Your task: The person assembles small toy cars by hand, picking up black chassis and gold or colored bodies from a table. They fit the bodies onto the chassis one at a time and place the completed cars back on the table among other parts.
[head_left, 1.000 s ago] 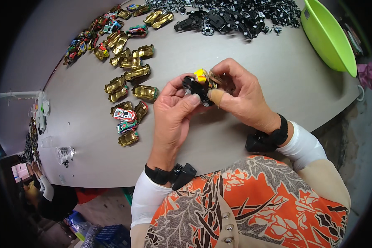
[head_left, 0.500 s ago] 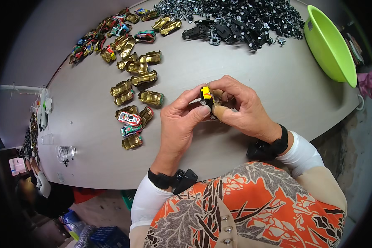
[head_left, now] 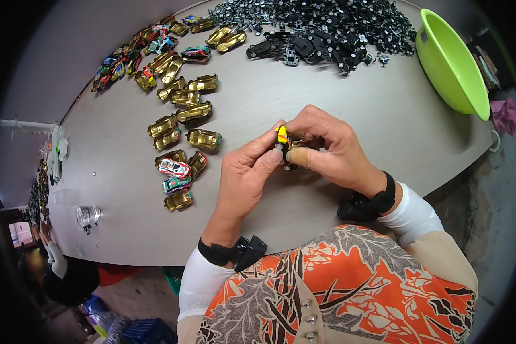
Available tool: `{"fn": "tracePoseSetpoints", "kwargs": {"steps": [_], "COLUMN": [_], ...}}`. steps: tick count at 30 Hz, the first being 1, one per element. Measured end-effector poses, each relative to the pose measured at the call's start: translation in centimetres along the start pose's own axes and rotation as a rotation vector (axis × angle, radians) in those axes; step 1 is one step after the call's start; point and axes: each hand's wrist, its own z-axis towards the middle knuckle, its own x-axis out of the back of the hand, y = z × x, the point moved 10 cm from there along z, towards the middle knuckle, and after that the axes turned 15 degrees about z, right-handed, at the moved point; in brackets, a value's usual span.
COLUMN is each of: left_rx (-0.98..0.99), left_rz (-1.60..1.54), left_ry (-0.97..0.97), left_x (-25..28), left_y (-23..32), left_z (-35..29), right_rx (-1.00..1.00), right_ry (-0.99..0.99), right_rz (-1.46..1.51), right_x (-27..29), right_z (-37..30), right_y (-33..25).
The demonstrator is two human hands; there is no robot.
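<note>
Over the middle of the table, my left hand (head_left: 243,175) and my right hand (head_left: 339,146) meet around a small toy car (head_left: 282,135). Yellow bodywork and a black underside with small wheels show between my fingers; the rest is covered. My left thumb and fingers pinch the car from one side. From the other side my right thumb, which has a tan wrap, presses against it while the right fingers curl behind. Left of my hands lie several gold toy car bodies (head_left: 203,139), together with a white-and-red toy car body (head_left: 174,168).
Black toy car chassis (head_left: 312,47) form a big heap at the far side. Colourful car bodies (head_left: 119,64) are piled far left. A green basin (head_left: 456,69) leans at the right. Clear plastic cups (head_left: 87,215) stand left, where another person (head_left: 57,269) sits.
The toy car has turned a little in my fingers, and less of its yellow part shows. My right thumb has shifted left along its side. Both hands keep their hold.
</note>
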Motion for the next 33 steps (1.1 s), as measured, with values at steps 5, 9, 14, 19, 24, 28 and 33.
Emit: {"fn": "tracePoseSetpoints", "kwargs": {"steps": [5, 9, 14, 19, 24, 28, 33], "left_rx": [0.132, 0.233, 0.235, 0.215, 0.168, 0.196, 0.206], "left_rz": [-0.185, -0.251, -0.198, -0.04, 0.206, 0.317, 0.267], "left_ry": [-0.028, -0.086, -0.146, -0.186, -0.141, -0.115, -0.083], "left_x": [-0.3, -0.7, -1.2, -1.5, -1.4, -1.3, -0.9], "left_y": [-1.4, -1.8, -2.4, -1.9, -1.3, -2.1, -1.6], "left_z": [0.1, -0.2, -0.1, -0.4, -0.5, -0.6, -0.2], "right_rx": [-0.158, -0.371, -0.37, -0.475, -0.426, -0.26, -0.171], "right_ry": [0.0, -0.038, -0.17, -0.171, -0.128, -0.097, -0.04], "right_rz": [0.25, 0.506, 0.574, 0.494, 0.247, -0.016, -0.015], "right_x": [-0.5, 0.8, -0.1, -0.4, -0.5, -0.8, -0.2], "right_z": [-0.3, -0.4, -0.4, -0.9, -0.8, -1.1, -0.8], "right_y": [1.8, 3.1, 2.8, 3.5, 3.6, 3.4, 2.9]}}
